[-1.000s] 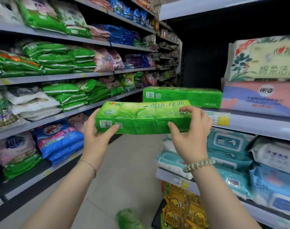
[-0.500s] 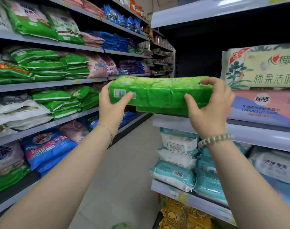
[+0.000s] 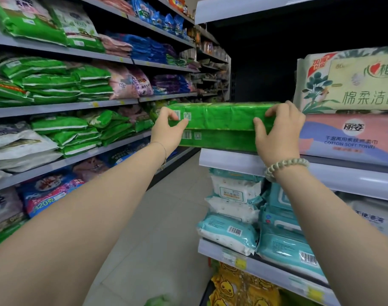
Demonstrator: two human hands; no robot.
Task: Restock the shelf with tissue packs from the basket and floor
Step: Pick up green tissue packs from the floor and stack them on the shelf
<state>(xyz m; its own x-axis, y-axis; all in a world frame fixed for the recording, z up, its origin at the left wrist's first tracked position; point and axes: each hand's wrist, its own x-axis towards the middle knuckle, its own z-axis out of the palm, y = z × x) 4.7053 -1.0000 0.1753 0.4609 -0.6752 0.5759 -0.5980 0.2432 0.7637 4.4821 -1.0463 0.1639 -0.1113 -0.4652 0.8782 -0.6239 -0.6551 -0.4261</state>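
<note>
A long green tissue pack (image 3: 221, 117) lies flat on top of a second green tissue pack (image 3: 219, 139) at the left end of the right-hand shelf (image 3: 230, 161). My left hand (image 3: 167, 131) grips the upper pack's left end, thumb on the front near its printed codes. At the pack's right end my right hand (image 3: 279, 133) holds it, fingers over the top edge. A blurred green pack (image 3: 158, 301) lies on the floor at the bottom of the view.
Beside the green packs stand a pink-and-blue towel pack (image 3: 352, 138) with a cream pack (image 3: 352, 82) on top. Teal wipe packs (image 3: 283, 228) fill the shelf below, yellow duck packs (image 3: 237, 288) lower still. Stocked shelves (image 3: 62, 109) line the aisle's left side.
Both hands lifted the green pack from chest height up and forward, and set it on top of the other green pack on the right-hand shelf.
</note>
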